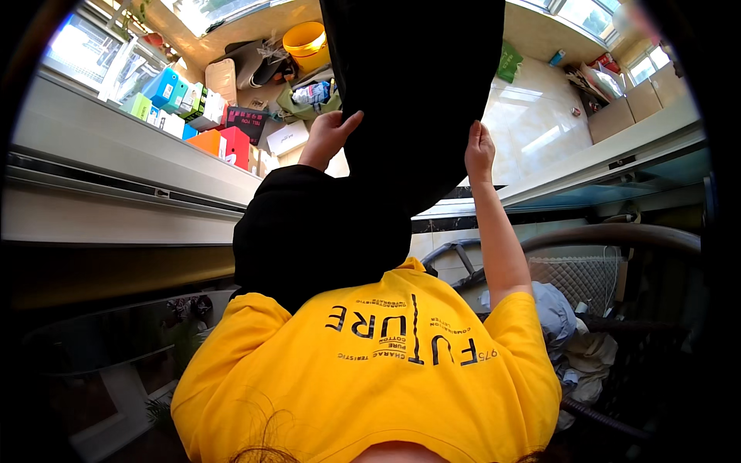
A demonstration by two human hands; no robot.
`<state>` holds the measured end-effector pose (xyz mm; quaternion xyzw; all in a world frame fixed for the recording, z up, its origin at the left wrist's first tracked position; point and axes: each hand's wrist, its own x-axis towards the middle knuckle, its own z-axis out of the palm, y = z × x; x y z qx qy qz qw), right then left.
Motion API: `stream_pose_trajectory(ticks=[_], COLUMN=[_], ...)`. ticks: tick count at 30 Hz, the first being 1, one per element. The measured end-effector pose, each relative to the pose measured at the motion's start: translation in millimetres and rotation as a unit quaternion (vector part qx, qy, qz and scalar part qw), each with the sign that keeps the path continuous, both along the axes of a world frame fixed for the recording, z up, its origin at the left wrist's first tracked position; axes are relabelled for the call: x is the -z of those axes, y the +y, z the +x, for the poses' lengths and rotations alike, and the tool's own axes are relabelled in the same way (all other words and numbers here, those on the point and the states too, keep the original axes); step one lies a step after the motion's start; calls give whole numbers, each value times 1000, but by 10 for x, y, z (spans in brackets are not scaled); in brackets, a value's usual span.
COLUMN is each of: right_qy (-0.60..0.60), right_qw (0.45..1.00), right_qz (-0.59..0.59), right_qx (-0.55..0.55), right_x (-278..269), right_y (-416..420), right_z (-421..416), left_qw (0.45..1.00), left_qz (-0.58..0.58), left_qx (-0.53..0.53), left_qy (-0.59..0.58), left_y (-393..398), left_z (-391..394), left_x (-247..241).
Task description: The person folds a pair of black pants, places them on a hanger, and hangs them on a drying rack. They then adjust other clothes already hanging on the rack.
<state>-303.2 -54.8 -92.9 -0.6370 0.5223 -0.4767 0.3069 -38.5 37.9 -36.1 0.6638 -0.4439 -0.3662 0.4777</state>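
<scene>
A large piece of black fabric (417,104), probably a garment, stretches away from me at the top middle of the head view. My left hand (331,138) grips its left edge, thumb up along the cloth. At the right edge, my right hand (480,151) pinches the fabric between thumb and fingers. More black cloth bunches over my left forearm and down against my chest, hiding most of that arm. Its folds are too dark to make out. I wear a yellow T-shirt (370,370) with printed lettering.
Beyond a sliding-door track (168,194) are stacked shoe boxes (197,110), a yellow bucket (307,46) and a green bag (509,61). Cardboard boxes (628,113) line the right side of the tiled floor (529,116). Crumpled clothes (556,324) lie near a curved rail (613,234).
</scene>
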Motion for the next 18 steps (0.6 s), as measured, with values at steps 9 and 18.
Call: stream_pose_trajectory(ticks=[9, 18], right_qy=[-92, 66], right_qw=[991, 986], right_qz=[-60, -115], right_qx=[-70, 99], right_x=[-573, -470], right_y=[598, 99], right_z=[966, 288], left_qw=[979, 957], left_qz=[-198, -247], left_qx=[-35, -149], left_qy=[-19, -37], left_y=[-55, -53], left_z=[-546, -206], left_x=[-81, -97])
